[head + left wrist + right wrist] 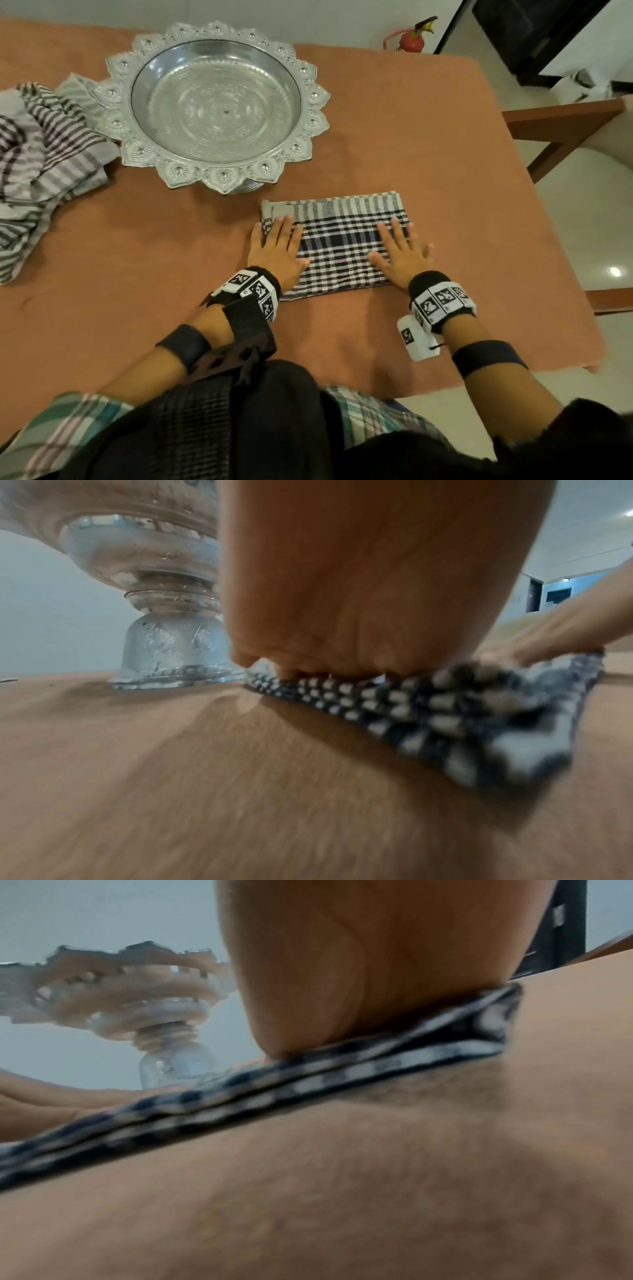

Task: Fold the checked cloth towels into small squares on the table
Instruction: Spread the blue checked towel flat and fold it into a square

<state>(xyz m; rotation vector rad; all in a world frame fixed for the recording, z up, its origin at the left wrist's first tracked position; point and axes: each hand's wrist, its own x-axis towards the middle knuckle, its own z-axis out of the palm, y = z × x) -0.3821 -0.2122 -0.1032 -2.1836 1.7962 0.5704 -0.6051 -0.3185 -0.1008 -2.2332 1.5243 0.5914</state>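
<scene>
A black-and-white checked towel (pixel 342 240) lies folded into a flat rectangle on the brown table (pixel 171 291), just in front of the silver tray. My left hand (pixel 277 246) presses flat on its left end with straight fingers. Over on the towel's right end, my right hand (pixel 400 250) lies flat with its fingers spread. In the left wrist view the palm (pixel 359 588) bears down on the towel (pixel 428 718). The right wrist view shows the towel's layered edge (pixel 308 1085) under the right palm (pixel 377 961).
A large ornate silver pedestal tray (pixel 212 106) stands behind the towel. A heap of unfolded striped and checked towels (pixel 37 154) lies at the far left. The table's right edge (pixel 565 240) is close to my right hand. A red fire extinguisher (pixel 412 37) stands on the floor beyond.
</scene>
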